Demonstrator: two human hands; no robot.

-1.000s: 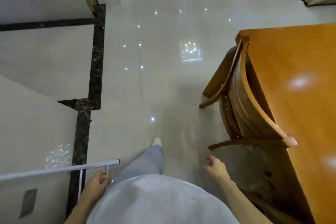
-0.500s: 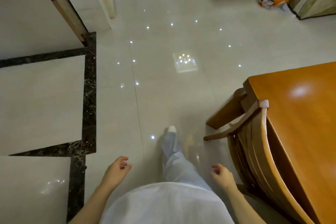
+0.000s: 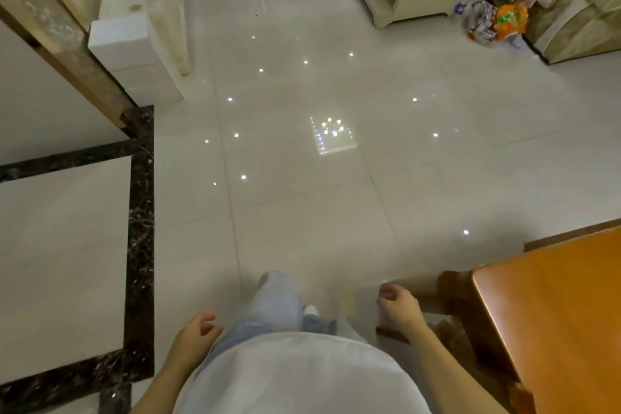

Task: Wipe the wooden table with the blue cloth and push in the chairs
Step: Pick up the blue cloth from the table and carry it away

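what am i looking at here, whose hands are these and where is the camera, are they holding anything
There is no machine here. A person wears one wide-angle camera on the head, aimed forward and down, so you see their own body from above. This is the only view. The pale shape at the bottom is their top, with a trouser leg stepping over the glossy tiled floor. The left hand and the right hand hang at the sides, fingers loosely curled, holding nothing. At the lower right is a corner of the orange-brown wooden table. No blue cloth shows in this picture.
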